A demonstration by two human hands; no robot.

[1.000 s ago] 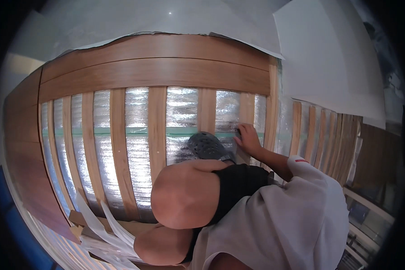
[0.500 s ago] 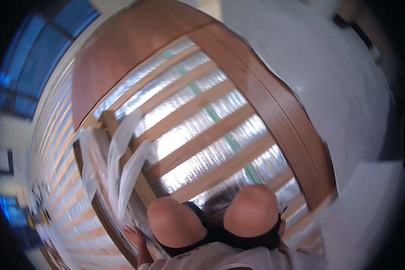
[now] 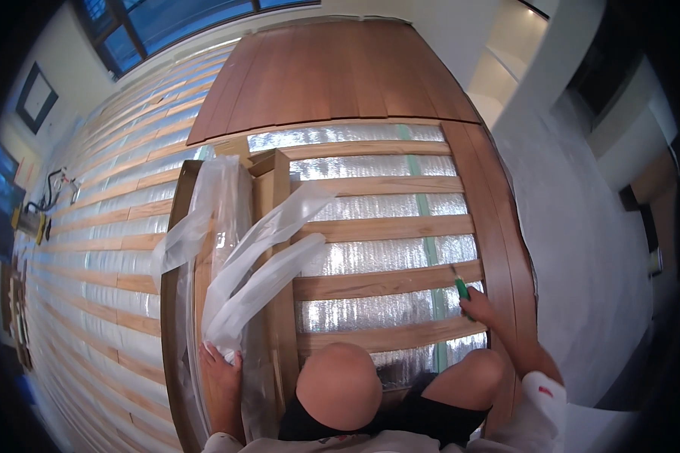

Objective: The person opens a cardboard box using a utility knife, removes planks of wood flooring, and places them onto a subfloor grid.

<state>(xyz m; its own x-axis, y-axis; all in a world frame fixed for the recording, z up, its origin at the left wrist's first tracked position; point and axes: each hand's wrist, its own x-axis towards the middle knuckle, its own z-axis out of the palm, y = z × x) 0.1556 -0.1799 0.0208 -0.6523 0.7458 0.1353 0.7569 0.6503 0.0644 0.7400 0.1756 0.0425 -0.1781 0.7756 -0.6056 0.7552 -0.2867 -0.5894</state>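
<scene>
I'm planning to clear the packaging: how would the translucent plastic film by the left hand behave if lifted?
The translucent plastic film is probably floppy, as its loose strips curl and drape over the edges of the cardboard box. It looks light for its size, being thin and see-through.

Counted: one bare left hand (image 3: 221,368) and one bare right hand (image 3: 477,306); two bare, bent knees (image 3: 338,383); one slim hand tool with a green handle (image 3: 462,288); one long, open box of brown cardboard (image 3: 175,325). Between the box and two reddish-brown wooden boards (image 3: 493,226) at right: five pale wooden battens (image 3: 393,226) in full view, one strip of green tape (image 3: 429,251). One square black frame (image 3: 23,108) at left. Strips of translucent white plastic film (image 3: 251,303) overlap; exact number not determinable
</scene>
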